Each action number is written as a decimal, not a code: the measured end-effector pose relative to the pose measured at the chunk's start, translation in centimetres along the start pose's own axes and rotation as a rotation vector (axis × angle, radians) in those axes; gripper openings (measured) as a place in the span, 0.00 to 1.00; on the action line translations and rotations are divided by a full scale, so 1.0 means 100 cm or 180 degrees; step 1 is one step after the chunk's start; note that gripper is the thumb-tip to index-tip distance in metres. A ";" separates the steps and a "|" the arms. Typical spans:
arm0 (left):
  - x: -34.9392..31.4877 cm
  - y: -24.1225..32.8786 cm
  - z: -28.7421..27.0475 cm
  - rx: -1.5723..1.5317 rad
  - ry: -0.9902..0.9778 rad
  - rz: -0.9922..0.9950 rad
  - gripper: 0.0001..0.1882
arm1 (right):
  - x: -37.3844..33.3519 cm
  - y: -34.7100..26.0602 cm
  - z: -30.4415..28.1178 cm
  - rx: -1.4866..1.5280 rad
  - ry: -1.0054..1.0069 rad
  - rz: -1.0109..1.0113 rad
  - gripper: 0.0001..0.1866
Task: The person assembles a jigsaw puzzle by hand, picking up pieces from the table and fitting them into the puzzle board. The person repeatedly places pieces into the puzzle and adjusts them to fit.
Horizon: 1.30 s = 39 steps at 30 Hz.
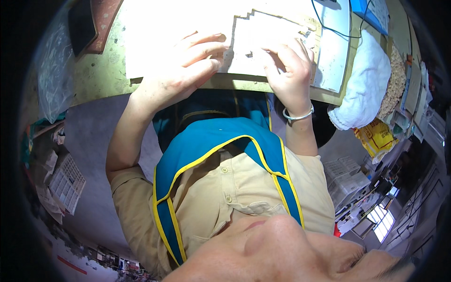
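Across the brightly lit worktable (101,70), a white flat sheet (136,61) lies close to the near edge, right beneath both hands, its middle bleached by glare. The left hand (192,63) comes in over its left part, palm down, with the fingers extended, slightly bent and parted from one another; nothing shows between them. The right hand (291,63) is on the other side, its fingers curled and the thumb bent toward the index finger; the glare hides the fingertips, so I cannot tell whether they pinch anything. Between the hands runs a dark stepped line (233,35), and a small dark speck (248,55) sits just beside the right fingertips. Beyond the right hand, small pieces (307,33) lie near a tan edge, too washed out to make out. A pale bracelet (299,114) circles the right wrist.

To the right, a black cable (344,35) curves over a pale board (334,66), with a crumpled white cloth (364,80) near it and a blue box (369,13) farther back. To the left, a dark flat piece (82,26) overlaps a reddish-brown one (104,23), and a clear plastic bag (55,70) hangs over the table's edge
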State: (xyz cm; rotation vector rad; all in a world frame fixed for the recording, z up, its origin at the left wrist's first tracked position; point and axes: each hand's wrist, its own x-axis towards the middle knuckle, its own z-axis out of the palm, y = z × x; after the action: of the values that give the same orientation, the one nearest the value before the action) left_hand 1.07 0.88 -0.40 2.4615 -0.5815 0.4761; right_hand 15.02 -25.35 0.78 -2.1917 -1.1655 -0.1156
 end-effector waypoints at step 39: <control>0.002 0.004 0.000 -0.0238 0.0226 -0.0037 0.17 | 0.013 -0.027 0.030 -0.0162 0.0020 -0.0423 0.09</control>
State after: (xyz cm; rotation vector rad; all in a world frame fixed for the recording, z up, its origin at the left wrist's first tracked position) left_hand 1.06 0.54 -0.15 2.3658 -0.5457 0.5252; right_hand 13.10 -21.57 0.23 -2.1548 -1.3178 -0.2105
